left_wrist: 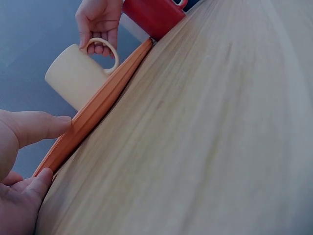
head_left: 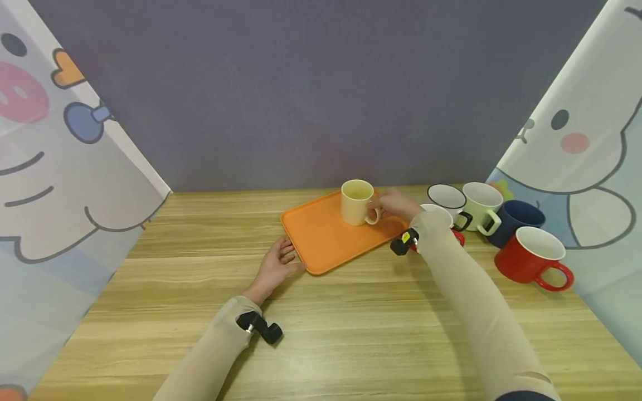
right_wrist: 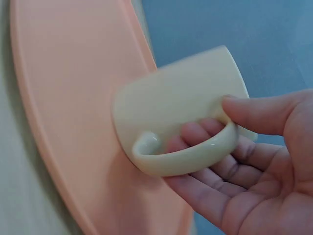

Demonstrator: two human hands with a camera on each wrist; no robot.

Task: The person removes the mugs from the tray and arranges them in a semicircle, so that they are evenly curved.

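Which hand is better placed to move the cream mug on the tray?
Right. The right hand already has its fingers through the cream mug handle, thumb on top. The left hand rests at the orange tray near edge, apart from the mug, likely steadying it.

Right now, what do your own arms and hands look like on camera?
Both arms wear snug beige sleeves down to the wrist; hands are bare. A small black camera mount sits on the left wrist, and another on the right wrist carries a yellow sticker.
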